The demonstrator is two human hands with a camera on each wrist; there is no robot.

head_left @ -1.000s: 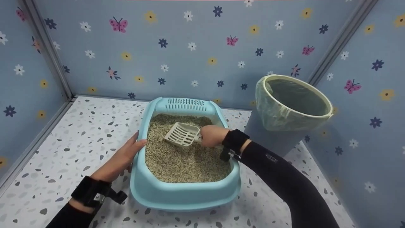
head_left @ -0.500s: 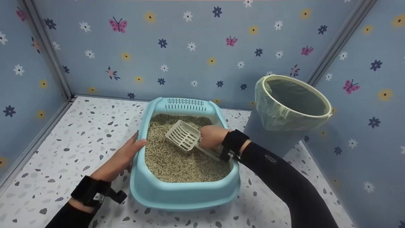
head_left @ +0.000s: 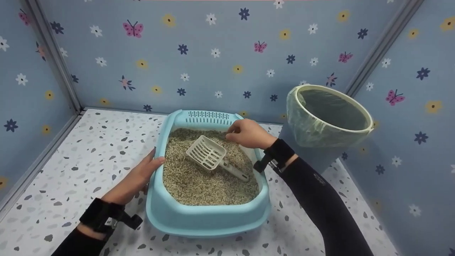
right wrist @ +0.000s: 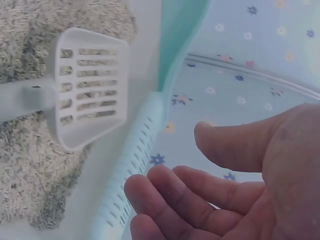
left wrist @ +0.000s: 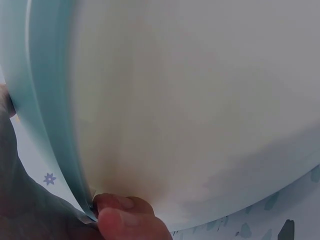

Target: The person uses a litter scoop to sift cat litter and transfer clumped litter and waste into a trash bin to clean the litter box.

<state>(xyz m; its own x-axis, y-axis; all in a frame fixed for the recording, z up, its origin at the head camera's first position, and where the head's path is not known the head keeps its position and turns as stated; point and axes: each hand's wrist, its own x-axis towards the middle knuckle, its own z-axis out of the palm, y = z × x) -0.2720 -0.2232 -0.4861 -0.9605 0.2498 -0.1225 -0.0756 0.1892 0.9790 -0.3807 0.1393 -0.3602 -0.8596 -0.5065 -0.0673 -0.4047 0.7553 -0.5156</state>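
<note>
A light blue litter box (head_left: 209, 213) stands on the floor, filled with pellet-like cat litter (head_left: 199, 188). On the litter lies a pale slotted litter scoop (head_left: 210, 160), its handle (head_left: 234, 171) slanting towards the box's near right. My left hand (head_left: 137, 174) grips the box's left side, thumb over the rim; curled fingers (left wrist: 131, 220) show under the edge in the left wrist view. Above the box's far right part, my right hand (head_left: 250, 133) hovers apart from the scoop. Its fingers (right wrist: 170, 200) are loosely bent and hold nothing in the right wrist view.
A bin (head_left: 327, 138) lined with a translucent bag stands right of the litter box, its mouth higher than the box. Blue flower-patterned walls (head_left: 213, 42) enclose the back and both sides. The speckled white floor (head_left: 89, 149) extends around the box.
The scoop turned slightly in the litter, then my right hand let go of its handle and moved up and away towards the box's far right. My left hand stayed on the rim.
</note>
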